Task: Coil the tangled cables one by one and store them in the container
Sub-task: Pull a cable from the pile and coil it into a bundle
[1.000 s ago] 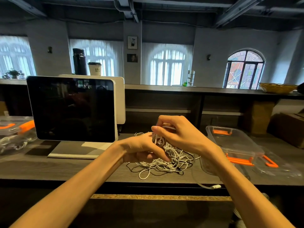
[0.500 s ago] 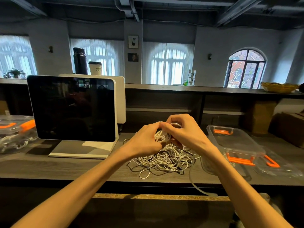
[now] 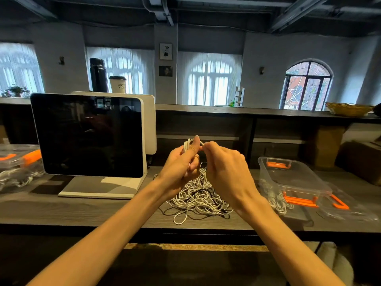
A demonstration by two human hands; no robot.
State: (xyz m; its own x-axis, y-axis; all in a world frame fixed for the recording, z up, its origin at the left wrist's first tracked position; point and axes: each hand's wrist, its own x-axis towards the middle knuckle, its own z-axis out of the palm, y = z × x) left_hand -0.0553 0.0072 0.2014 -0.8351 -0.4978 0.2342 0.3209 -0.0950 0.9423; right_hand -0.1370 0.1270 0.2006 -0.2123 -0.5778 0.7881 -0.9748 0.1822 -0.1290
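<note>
Here we raise both hands above the tangled heap of thin white cables, which lies on the dark wooden counter, presumably so the working cable hangs free of the knot; our left hand has its fingers curled round a small white coil of cable, serving as the former on which loops are laid; our right hand pinches the cable's free run between thumb and fingertips just beside the coil, probably to lay the next turn. To our right the clear plastic container with orange latches stands open and near, its clear lid with orange handle beside it; white coiled cables show through its near wall; a second clear plastic box at far left also holds white cable.
</note>
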